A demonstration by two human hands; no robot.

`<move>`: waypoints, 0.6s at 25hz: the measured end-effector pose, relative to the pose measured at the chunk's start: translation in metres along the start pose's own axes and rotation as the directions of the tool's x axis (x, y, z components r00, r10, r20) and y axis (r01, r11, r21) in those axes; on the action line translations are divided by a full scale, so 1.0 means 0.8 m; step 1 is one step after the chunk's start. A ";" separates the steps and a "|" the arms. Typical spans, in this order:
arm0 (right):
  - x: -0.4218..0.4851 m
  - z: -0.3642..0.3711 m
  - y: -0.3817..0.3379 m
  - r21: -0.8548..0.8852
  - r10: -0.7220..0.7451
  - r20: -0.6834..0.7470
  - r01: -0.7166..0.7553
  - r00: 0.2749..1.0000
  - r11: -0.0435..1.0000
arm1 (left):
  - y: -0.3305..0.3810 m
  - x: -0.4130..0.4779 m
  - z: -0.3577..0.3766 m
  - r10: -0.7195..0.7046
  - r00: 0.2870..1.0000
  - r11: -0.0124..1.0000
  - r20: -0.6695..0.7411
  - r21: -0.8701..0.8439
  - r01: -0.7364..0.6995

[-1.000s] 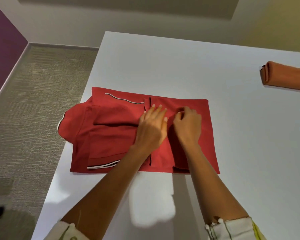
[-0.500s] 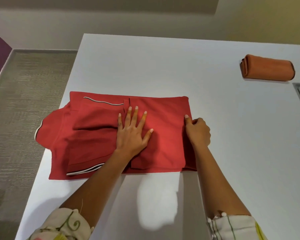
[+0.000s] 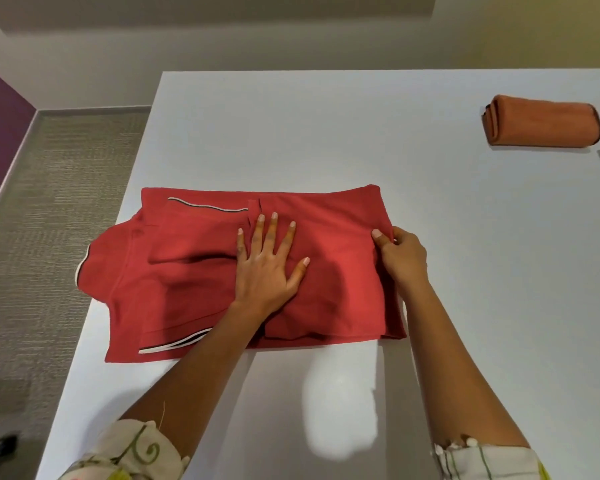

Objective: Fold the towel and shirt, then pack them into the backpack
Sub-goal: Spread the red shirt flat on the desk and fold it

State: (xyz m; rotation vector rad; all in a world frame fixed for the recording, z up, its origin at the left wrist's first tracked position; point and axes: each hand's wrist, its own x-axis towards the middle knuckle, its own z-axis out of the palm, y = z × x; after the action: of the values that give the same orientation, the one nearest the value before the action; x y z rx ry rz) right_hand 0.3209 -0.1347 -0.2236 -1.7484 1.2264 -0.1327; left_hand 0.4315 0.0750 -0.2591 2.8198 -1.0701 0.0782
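One red knit polo shirt (image 3: 257,271) with striped sleeve trim lies partly folded at the near left of the white counter (image 3: 326,133), its collar end hanging over the left edge. The left hand (image 3: 267,268) presses flat and spread on its middle, grip released, while the right hand (image 3: 400,258) pinches the right hem. The cloth looks soft, light and floppy, best taken at the hem corners; one rolled orange towel (image 3: 541,121) rests well apart, far right, and no backpack shows.

1 red shirt (image 3: 201,271), 1 rolled orange towel (image 3: 542,121), 1 white table (image 3: 326,133), 2 hands.
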 end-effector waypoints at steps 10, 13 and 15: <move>0.030 -0.116 0.017 -0.042 0.118 0.042 -0.117 0.992 0.992 | 0.086 0.020 0.007 0.004 0.999 0.998 0.050 -0.064 -0.001; 0.017 -0.121 -0.014 -0.063 0.061 0.062 -0.057 0.996 0.996 | 0.083 0.023 0.008 0.017 0.996 0.996 0.089 -0.084 -0.010; -0.002 -0.120 -0.050 -0.077 0.012 0.091 -0.005 0.996 0.997 | 0.081 0.026 0.001 0.014 0.994 0.991 0.106 -0.134 0.000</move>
State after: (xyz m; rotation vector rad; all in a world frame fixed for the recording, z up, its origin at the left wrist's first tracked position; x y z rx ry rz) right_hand 0.2928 -0.1934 -0.1422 -1.7952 1.1862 -0.0008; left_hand 0.4039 0.0130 -0.2514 2.7268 -1.0634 -0.1396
